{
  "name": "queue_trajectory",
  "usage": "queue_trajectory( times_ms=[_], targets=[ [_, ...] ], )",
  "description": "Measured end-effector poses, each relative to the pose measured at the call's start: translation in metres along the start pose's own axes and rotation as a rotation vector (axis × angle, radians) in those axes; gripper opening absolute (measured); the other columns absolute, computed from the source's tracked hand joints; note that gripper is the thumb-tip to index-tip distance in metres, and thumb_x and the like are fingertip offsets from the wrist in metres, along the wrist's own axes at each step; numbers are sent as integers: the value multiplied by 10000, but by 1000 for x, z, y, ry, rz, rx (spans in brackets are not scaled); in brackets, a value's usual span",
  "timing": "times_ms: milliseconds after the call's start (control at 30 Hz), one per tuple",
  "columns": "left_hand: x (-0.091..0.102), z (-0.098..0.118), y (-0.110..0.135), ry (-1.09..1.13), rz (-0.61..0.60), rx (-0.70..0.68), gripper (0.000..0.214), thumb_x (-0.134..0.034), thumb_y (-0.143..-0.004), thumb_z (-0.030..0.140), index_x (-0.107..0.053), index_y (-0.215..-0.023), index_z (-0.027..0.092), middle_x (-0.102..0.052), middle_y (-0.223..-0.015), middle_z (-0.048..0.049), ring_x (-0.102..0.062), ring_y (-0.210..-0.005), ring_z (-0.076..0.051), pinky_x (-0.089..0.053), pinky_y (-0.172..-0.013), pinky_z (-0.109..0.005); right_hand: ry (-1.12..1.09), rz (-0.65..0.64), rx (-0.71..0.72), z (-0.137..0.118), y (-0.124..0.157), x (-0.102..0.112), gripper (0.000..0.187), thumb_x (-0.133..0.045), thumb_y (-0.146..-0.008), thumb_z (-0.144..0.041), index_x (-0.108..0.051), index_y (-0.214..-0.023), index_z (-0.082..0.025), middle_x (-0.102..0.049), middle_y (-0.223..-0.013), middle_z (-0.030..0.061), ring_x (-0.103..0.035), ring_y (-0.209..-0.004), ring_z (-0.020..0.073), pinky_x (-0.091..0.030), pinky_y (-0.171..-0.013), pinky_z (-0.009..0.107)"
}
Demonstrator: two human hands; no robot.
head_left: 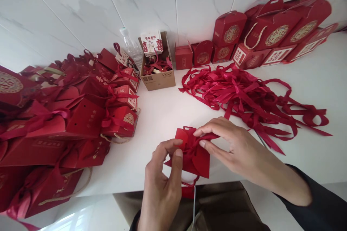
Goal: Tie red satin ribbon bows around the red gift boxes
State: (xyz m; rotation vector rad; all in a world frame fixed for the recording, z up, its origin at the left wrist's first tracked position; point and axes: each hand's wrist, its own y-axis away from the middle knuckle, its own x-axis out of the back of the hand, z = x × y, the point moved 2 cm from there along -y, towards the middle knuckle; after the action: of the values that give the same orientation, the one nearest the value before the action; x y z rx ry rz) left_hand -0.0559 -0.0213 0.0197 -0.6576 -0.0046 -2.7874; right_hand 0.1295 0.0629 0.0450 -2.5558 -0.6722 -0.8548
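Note:
A small red gift box (202,164) stands near the table's front edge, with a red ribbon (192,146) tied in a bow on its top. My left hand (165,173) is at the box's left side, thumb and forefinger pinched at the ribbon's left part. From the right, my right hand (225,139) pinches the bow's right part between thumb and fingers. A red twisted cord handle (196,179) shows at the box's near side. My fingers hide some of the knot.
Finished-looking red boxes with bows (78,115) are heaped at the left. Loose red ribbons (238,90) lie in a pile behind my right hand. A cardboard box (158,82), a clear bottle (130,45) and several red boxes (229,29) stand along the wall.

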Motion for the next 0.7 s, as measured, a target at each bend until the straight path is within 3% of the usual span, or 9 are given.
queue_trajectory(
  times_ms=[100,200,367,567,700],
  targets=[
    [5,-1,0,57,-66,21,215,-508,-1041,342,-697,-1121,277,-738,-971,-26,-691,-845,-164,-566,-686,-246,-21,-43,-37,1,0,0,144,-579,-1030,-353,-704,-1065,-291,-758,-1084,24,-710,-1015,237,-564,-863,382],
    [12,-1,1,81,-126,12,235,-482,-1038,278,-708,-1105,282,-735,-983,-31,-702,-895,-176,-577,-732,-269,-19,-60,-22,3,-1,-1,136,-568,-1027,-287,-703,-1011,-275,-746,-1017,19,-701,-971,220,-550,-809,357],
    [15,6,4,-50,-213,-175,360,-554,-906,82,-696,-1114,340,-733,-1057,13,-679,-1002,-176,-557,-876,-323,-27,-57,-10,3,-1,-3,111,-576,-1000,-193,-657,-985,-268,-725,-1001,-6,-690,-958,193,-537,-784,329],
    [11,2,2,-181,-1,-133,117,-636,-935,213,-716,-932,299,-724,-843,29,-662,-797,-160,-540,-709,-278,-74,-96,-86,1,0,-2,104,-587,-1046,-328,-670,-993,-293,-734,-1016,-31,-701,-896,173,-487,-597,274],
    [8,-6,3,-184,104,-33,106,-632,-965,331,-707,-918,271,-725,-778,24,-664,-710,-155,-532,-648,-263,-94,-64,-60,-2,0,-3,98,-605,-1024,-201,-654,-1024,-286,-729,-1040,-36,-692,-942,164,-526,-733,281]
  ],
)
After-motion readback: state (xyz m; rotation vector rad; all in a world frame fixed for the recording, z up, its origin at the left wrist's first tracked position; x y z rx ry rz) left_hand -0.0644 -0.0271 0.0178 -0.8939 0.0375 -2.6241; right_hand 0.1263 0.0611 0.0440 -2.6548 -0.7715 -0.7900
